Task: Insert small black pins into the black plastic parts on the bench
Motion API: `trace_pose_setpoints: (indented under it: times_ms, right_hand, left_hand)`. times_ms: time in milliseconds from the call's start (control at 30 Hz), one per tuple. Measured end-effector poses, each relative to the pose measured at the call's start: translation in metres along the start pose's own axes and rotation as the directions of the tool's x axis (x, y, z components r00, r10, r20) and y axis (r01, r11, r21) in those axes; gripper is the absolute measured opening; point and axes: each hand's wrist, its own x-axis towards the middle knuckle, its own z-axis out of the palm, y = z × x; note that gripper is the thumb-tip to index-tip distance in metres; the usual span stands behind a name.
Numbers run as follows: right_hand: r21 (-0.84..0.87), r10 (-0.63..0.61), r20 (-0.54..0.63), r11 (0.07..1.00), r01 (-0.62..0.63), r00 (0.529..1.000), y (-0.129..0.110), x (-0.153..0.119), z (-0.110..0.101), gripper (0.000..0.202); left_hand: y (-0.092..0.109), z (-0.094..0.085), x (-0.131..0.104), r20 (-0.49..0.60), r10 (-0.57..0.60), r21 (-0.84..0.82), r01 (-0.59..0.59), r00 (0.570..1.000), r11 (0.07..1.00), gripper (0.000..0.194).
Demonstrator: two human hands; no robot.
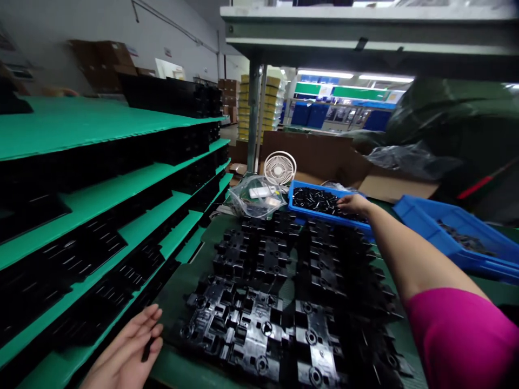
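Note:
My left hand [128, 348] is at the lower left, beside the front edge of the bench, with its fingers curled. Between thumb and fingers it holds a small black part [146, 351]. My right hand [353, 205] reaches forward into a shallow blue bin [291, 201] full of small, dark, pin-like pieces [316, 200]. Its fingertips are drawn together at the pieces; what they grip is too small to make out. Between my hands, rows of black moulded plastic housings [265, 327] with round bosses and slots lie on the green bench top [182, 286].
To the left, green sheets [105, 121] are stacked in layers with black parts between them. A second blue bin [430, 216] stands at the right. Behind are a clear plastic bag [247, 202], a white fan [279, 168] and cardboard [312, 154]. A shelf [365, 32] overhangs the bench.

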Motion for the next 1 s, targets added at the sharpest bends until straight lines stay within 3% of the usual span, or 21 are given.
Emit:
trace_pose_setpoints:
  times_ms: [167, 333, 467, 567, 667, 800, 900, 1000]
  right_hand:
    - [0.08, 0.1, -0.09, 0.992, -0.093, 0.991, -0.005, -0.021, -0.011, 0.016]
    - [0.158, 0.088, -0.119, 0.985, -0.069, 0.989, -0.023, -0.038, -0.016, 0.028]
    - [0.256, -0.059, -0.035, 0.964, 0.066, 0.998, -0.063, -0.066, -0.008, 0.038]
    - [0.227, -0.24, 0.116, 0.951, 0.209, 0.964, -0.109, -0.116, 0.009, 0.043]
    - [0.069, -0.339, 0.366, 0.939, 0.338, 0.867, -0.155, -0.184, 0.033, 0.039]
    - [0.1, -0.479, 0.62, 0.834, 0.543, 0.621, -0.194, -0.261, 0.066, 0.032]
    - [0.133, -0.556, 0.689, 0.727, 0.673, 0.465, -0.203, -0.292, 0.083, 0.027]
    - [0.12, -0.586, 0.719, 0.634, 0.764, 0.374, -0.204, -0.305, 0.097, 0.024]
  left_hand:
    - [-0.011, -0.011, 0.0, 0.128, -0.092, -0.051, 0.1, 0.988, 0.994, 0.059]
    - [0.002, 0.002, -0.035, 0.161, -0.114, -0.041, 0.122, 0.98, 0.992, 0.052]
    - [0.017, 0.01, -0.057, 0.141, -0.202, -0.141, 0.222, 0.969, 0.965, 0.042]
    - [0.016, 0.01, -0.063, 0.14, -0.195, -0.189, 0.22, 0.971, 0.957, 0.038]
    - [0.01, 0.008, -0.067, 0.132, -0.149, -0.186, 0.172, 0.98, 0.967, 0.033]
    - [0.005, 0.007, -0.072, 0.154, -0.111, -0.183, 0.138, 0.982, 0.973, 0.026]
    - [0.007, 0.01, -0.074, 0.138, -0.09, -0.192, 0.116, 0.986, 0.975, 0.021]
    - [0.013, 0.019, -0.075, 0.12, -0.06, -0.235, 0.087, 0.991, 0.968, 0.017]
